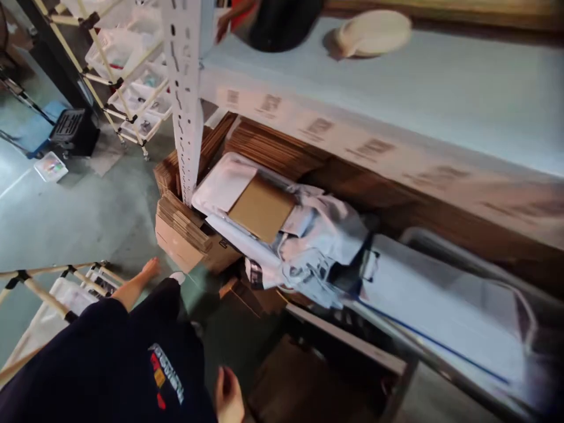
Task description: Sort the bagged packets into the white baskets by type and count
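Greenish floor (127, 217) beneath left hand (150, 268); white shelf (440, 94)

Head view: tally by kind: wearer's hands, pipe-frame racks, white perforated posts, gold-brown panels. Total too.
Left hand and right hand: 2
Upper-left rack and lower-left rack: 2
White perforated post: 1
Gold-brown panel: 1
Total: 6

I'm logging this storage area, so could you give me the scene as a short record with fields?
Left hand: no object seen in it; appears near a pipe-frame cart
Right hand: no object seen in it
On shelf: dark object, pale oval item
Below shelf: brown flat panel beside grey fabric bundle
Cardboard stacks: around shelf upright
Shelf-edge labels: too blurred to read
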A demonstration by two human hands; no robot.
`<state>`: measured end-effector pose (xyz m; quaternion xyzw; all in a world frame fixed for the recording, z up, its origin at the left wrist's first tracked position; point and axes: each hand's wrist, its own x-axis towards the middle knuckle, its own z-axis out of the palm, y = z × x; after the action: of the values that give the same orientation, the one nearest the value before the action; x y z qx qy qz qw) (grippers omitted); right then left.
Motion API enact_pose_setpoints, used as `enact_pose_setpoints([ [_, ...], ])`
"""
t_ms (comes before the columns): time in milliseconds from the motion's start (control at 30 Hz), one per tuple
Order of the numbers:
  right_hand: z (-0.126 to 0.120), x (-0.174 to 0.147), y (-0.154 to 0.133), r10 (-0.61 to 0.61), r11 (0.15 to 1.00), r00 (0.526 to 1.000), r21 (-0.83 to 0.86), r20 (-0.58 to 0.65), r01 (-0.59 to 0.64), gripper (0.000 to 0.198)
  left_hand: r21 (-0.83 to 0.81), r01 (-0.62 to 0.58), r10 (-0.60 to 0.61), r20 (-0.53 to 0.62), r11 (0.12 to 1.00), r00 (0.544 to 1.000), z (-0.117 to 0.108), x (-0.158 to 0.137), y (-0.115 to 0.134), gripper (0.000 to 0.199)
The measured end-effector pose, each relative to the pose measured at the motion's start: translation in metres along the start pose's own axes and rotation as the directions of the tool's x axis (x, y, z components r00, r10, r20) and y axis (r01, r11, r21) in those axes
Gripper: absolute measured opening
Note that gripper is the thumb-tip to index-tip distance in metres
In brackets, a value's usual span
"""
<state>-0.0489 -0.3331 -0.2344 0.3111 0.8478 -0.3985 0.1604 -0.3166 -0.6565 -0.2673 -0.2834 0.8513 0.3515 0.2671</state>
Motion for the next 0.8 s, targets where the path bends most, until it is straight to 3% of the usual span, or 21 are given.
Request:
enact_pose_setpoints([
  [67,0.017,0.056,-0.031,-0.087,0.995,0.996,-0.042,0.034,0.088,0.047,-0.005,0.004,-0.004,-0.007,1.0,1.0,0.01,0.025,0.004,0.032],
  [133,0.038,0.124,-0.061,-0.177,0.978,0.979,-0.095,0.098,0.186,0.049,-0.03,-0.066,0.065,-0.018,0.997,0.998,0.03,0.065,0.018,0.036],
  [233,0.08,0.229,-0.106,-0.352,0.902,0.908,-0.175,0.229,0.394,0.053,-0.083,-0.231,0.23,-0.015,0.97,0.973,0.071,0.144,0.051,0.041],
  [333,0.133,0.316,-0.143,-0.474,0.816,0.812,-0.178,0.339,0.551,0.047,-0.047,-0.409,0.41,0.006,0.911,0.912,0.106,0.218,0.069,0.039],
  [433,0.188,0.378,-0.168,-0.51,0.797,0.784,-0.147,0.355,0.585,0.049,0.062,-0.541,0.538,0.06,0.839,0.841,0.125,0.261,0.057,0.035],
  [533,0.231,0.417,-0.185,-0.486,0.813,0.804,-0.161,0.344,0.56,0.056,0.086,-0.587,0.583,0.064,0.805,0.81,0.13,0.263,0.023,0.034],
  [700,0.291,0.457,-0.215,-0.407,0.799,0.822,-0.281,0.399,0.532,0.043,0.318,-0.539,0.576,-0.028,0.78,0.817,0.14,0.224,-0.036,0.041],
  [800,0.337,0.475,-0.237,-0.358,0.76,0.817,-0.366,0.453,0.536,0.036,0.491,-0.512,0.646,-0.145,0.705,0.749,0.149,0.208,-0.063,0.039],
])
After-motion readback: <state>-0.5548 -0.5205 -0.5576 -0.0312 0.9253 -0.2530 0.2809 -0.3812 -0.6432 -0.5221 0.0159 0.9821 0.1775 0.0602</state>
